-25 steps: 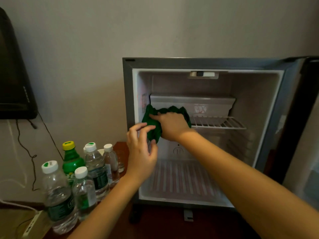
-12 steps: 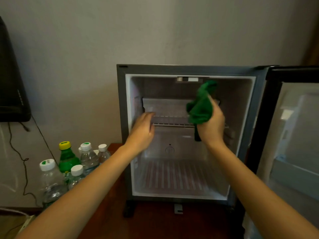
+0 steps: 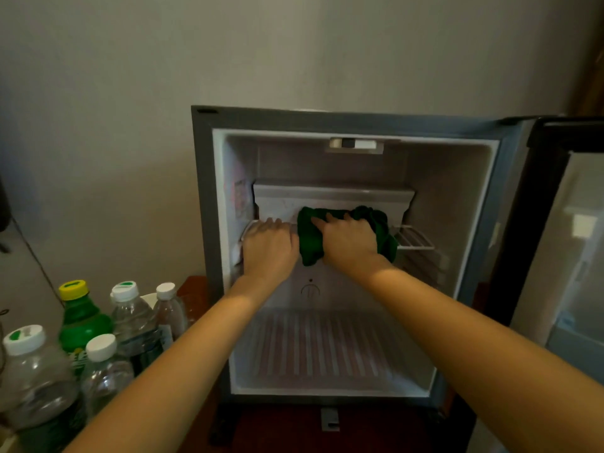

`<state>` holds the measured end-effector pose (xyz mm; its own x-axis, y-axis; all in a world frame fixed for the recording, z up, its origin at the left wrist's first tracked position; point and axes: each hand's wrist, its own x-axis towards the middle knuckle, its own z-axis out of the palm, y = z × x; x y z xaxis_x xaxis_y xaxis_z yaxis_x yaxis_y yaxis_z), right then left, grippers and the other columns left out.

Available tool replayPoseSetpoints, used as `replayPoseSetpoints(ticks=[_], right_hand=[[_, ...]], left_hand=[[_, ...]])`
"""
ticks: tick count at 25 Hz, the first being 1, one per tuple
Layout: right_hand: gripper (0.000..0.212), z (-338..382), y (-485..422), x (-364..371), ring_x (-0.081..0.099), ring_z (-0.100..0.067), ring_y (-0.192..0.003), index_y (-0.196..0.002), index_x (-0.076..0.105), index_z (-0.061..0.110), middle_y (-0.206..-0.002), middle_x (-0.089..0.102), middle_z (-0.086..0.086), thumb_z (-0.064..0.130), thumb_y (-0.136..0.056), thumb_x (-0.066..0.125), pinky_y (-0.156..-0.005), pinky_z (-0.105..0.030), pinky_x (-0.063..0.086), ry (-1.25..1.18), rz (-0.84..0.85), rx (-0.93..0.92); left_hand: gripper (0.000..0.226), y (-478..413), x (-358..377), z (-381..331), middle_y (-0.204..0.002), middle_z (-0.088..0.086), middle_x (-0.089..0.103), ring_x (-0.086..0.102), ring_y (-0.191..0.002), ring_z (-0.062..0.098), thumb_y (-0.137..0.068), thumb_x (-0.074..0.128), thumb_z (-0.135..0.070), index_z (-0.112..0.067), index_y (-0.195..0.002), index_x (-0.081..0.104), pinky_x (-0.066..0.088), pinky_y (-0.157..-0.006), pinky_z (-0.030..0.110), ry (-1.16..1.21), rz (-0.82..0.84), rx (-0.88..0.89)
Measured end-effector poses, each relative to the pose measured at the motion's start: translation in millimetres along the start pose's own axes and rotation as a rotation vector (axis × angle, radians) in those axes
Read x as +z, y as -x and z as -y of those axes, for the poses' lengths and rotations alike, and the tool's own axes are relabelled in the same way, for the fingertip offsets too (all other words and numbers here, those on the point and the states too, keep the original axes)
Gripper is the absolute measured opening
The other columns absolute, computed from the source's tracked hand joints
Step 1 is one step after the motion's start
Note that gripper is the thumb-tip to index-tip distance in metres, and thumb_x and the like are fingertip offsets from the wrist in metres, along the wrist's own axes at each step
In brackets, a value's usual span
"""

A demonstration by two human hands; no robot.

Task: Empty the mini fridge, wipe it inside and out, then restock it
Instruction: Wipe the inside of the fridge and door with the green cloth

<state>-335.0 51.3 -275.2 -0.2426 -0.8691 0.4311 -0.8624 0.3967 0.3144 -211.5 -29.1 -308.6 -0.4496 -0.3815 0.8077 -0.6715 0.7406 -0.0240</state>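
Head view: the right hand (image 3: pixel 351 240) has brought the cloth (image 3: pixel 310 246) down from up high. Now its flat fingers press it on the shelf (image 3: pixel 413 238) inside the fridge (image 3: pixel 202 223). The left hand (image 3: pixel 269 253) rests on the shelf's left end; I cannot tell if it grips. The bottles (image 3: pixel 130 322) wait outside, so I think the inside wipe is still going.

Hidden and cropped parts
The left hand (image 3: pixel 269 253), right hand (image 3: pixel 351 245) and green cloth (image 3: pixel 310 246) hide most of the wire shelf (image 3: pixel 414 238); the left fingers' hold is unclear. The door (image 3: pixel 575 243) runs off the right edge, the bottles (image 3: pixel 36 384) off lower left, labels blurred.
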Motion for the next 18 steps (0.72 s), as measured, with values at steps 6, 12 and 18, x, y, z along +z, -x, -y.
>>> replayPoseSetpoints(ticks=[6,12,18], right_hand=[[0.046,4.3,22.6,3.4,0.056,-0.027,-0.11,-0.139,0.044,0.022,-0.125,0.06,-0.005,0.019,-0.093,0.05,-0.072,-0.03,0.039,-0.087,-0.206,0.022],[0.113,-12.6,-16.4,-17.3,0.016,-0.035,-0.143,-0.152,0.0,0.034,-0.159,0.01,0.001,0.053,-0.069,0.075,-0.108,-0.048,0.032,-0.131,0.44,-0.001],[0.049,12.5,27.9,-16.0,0.057,-0.029,-0.105,-0.141,0.039,0.023,-0.121,0.058,-0.009,0.012,-0.094,0.049,-0.062,-0.032,0.037,-0.017,-0.015,0.022]], left_hand=[[0.036,0.4,-3.1,1.0,-0.05,0.008,0.056,0.053,-0.042,0.023,-0.079,0.035,-0.02,-0.009,-0.052,0.057,0.039,-0.046,0.024,0.057,-0.042,0.019],[0.025,-1.5,1.9,0.9,-0.047,0.007,0.055,0.051,-0.04,0.022,-0.073,0.051,-0.013,-0.01,-0.049,0.054,0.034,-0.047,0.02,0.087,-0.081,-0.001],[0.016,-0.9,-8.1,2.2,-0.06,0.015,0.061,0.059,-0.052,0.029,-0.074,0.069,0.0,-0.002,-0.06,0.06,0.041,-0.052,0.029,0.047,0.095,0.073]])
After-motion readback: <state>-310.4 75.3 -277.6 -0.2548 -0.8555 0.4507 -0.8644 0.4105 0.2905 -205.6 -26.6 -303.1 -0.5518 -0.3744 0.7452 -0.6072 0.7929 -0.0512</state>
